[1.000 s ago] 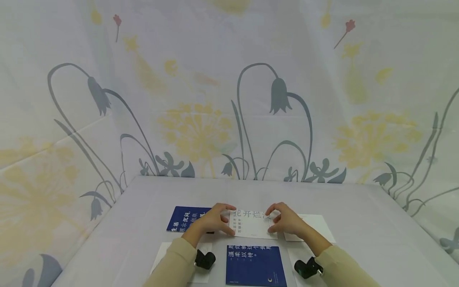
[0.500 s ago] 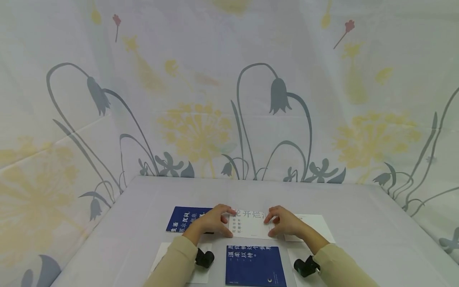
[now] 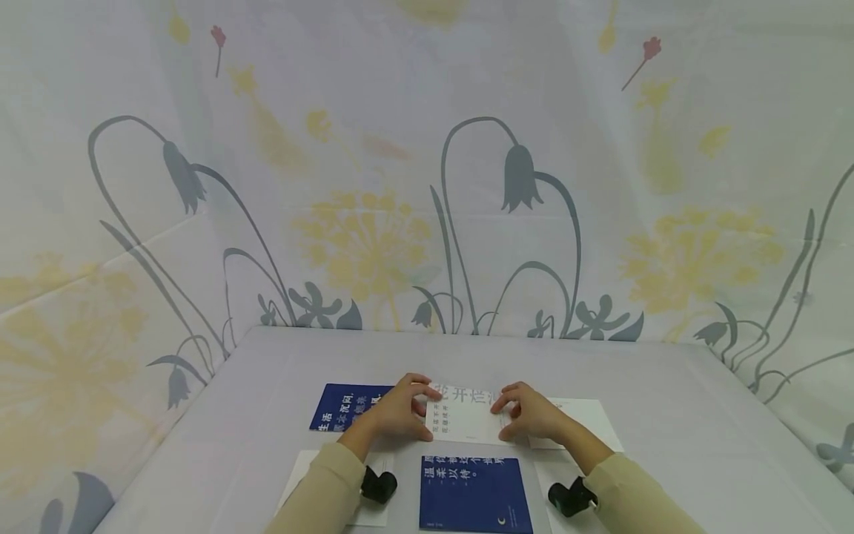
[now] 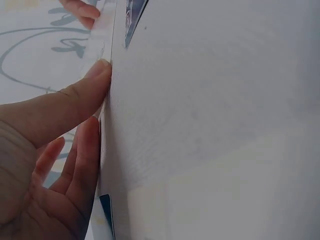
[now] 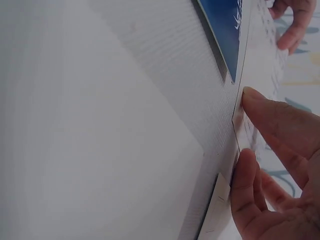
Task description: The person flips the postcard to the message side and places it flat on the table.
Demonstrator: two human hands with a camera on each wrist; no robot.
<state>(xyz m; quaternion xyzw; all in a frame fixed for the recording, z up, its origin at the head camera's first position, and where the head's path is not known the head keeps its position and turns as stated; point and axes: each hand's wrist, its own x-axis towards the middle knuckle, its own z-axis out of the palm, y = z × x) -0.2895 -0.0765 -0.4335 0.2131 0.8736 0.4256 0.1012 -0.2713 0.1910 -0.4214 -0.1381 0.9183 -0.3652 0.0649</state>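
A white card [image 3: 463, 423] with grey Chinese characters lies between my two hands, in the middle of the back row. My left hand [image 3: 399, 409] holds its left edge, fingers bent at the far part and thumb by the near corner. On the opposite edge, my right hand [image 3: 537, 414] grips the card with bent fingers and thumb. The left wrist view shows the left thumb [image 4: 92, 82] against the card's edge. In the right wrist view, the right thumb [image 5: 262, 102] meets the edge of the card [image 5: 257, 62]. Some fingertips are partly hidden.
A blue card [image 3: 336, 408] lies left of the left hand, partly covered. Another blue card [image 3: 475, 497] is nearer. White cards lie at back right [image 3: 590, 421], front left [image 3: 296, 475] and front right [image 3: 550, 471], the front ones partly under the sleeves.
The white card's far edge has shifted slightly up in the head view. My left fingers have risen a little with it. The right hand has moved slightly left since the first frame.
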